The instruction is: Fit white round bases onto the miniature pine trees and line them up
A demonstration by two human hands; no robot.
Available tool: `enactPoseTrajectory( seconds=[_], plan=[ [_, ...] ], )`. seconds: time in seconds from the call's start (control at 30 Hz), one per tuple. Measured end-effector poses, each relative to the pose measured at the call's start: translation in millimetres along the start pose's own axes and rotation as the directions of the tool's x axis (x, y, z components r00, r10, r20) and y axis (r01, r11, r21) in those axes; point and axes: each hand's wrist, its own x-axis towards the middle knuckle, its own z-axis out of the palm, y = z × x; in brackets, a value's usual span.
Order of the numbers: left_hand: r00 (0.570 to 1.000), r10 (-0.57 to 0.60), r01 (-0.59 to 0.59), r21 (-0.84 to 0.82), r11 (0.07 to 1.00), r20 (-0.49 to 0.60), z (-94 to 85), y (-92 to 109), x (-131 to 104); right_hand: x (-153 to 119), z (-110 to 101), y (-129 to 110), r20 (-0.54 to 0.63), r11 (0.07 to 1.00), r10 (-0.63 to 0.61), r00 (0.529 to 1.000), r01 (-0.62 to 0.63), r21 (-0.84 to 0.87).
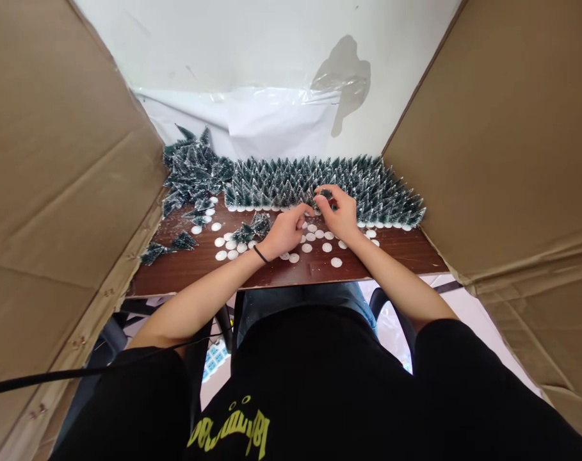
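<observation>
My right hand [342, 216] is closed around a small frosted artificial pine tree [326, 194], in front of the standing rows. Just to its left, my left hand [285, 232] has its fingers curled in a pinch close to the lower end of that tree; what they hold is hidden. White round bases [307, 248] lie scattered on the brown table [387, 250] beneath and between the hands. Beside my left hand, a few loose trees [252, 228] rest on their sides.
Dense rows of standing trees on white bases [300, 176] fill the back of the table. A heap of loose trees [192, 163] is at the back left, with others [170, 247] nearer the left edge. Brown sheet walls [525, 141] flank both sides; a white wall [252, 45] is behind.
</observation>
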Motion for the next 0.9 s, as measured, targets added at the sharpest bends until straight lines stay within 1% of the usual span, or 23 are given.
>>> enactPoseTrajectory(
  seconds=[0.07,0.23,0.37,0.43,0.5,0.57,0.67,0.73,0.8,0.83,0.9],
  plan=[
    [0.999,0.029,-0.03,0.02,0.999,0.015,-1.8,-6.7,1.4,0.2,-0.7,0.4,-0.006,1.0,0.004,1.0,-0.004,-0.013],
    [0.997,0.06,-0.063,0.058,0.996,0.056,-13.6,-27.7,2.1,0.2,-1.1,0.3,0.034,1.0,-0.008,0.999,0.009,-0.016],
    [0.99,0.051,-0.065,0.104,0.992,0.131,-18.5,-38.1,-1.2,0.0,-1.4,1.5,0.114,0.999,-0.019,0.993,0.023,-0.032],
    [0.989,0.032,-0.055,0.164,0.985,0.145,-17.9,-38.4,-2.1,-0.7,-1.0,4.1,0.165,0.997,-0.036,0.986,0.046,-0.058],
    [0.989,0.036,-0.07,0.241,0.968,0.143,-16.0,-35.9,-2.3,-1.8,-0.4,8.3,0.215,0.994,-0.043,0.976,0.062,-0.085],
    [0.982,0.091,-0.137,0.299,0.944,0.164,-13.9,-32.5,-2.0,-2.5,-0.6,12.8,0.251,0.994,-0.025,0.968,0.051,-0.097],
    [0.951,0.181,-0.258,0.325,0.91,0.25,-11.4,-29.6,-1.6,-1.4,-3.4,16.3,0.254,0.993,-0.025,0.967,0.053,-0.104],
    [0.937,0.172,-0.275,0.34,0.899,0.305,-10.5,-30.1,-1.5,0.3,-6.4,15.5,0.247,0.988,-0.076,0.966,0.106,-0.113],
    [0.93,0.132,-0.258,0.353,0.9,0.344,-10.3,-31.9,-1.1,1.5,-8.2,13.4,0.265,0.981,-0.12,0.957,0.156,-0.119],
    [0.926,0.118,-0.252,0.354,0.901,0.36,-10.4,-32.9,-0.7,1.7,-8.2,12.4,0.285,0.979,-0.121,0.951,0.162,-0.125],
    [0.917,0.111,-0.256,0.352,0.9,0.383,-10.8,-34.6,0.2,1.1,-6.4,11.1,0.339,0.979,-0.072,0.938,0.132,-0.158]
  ],
)
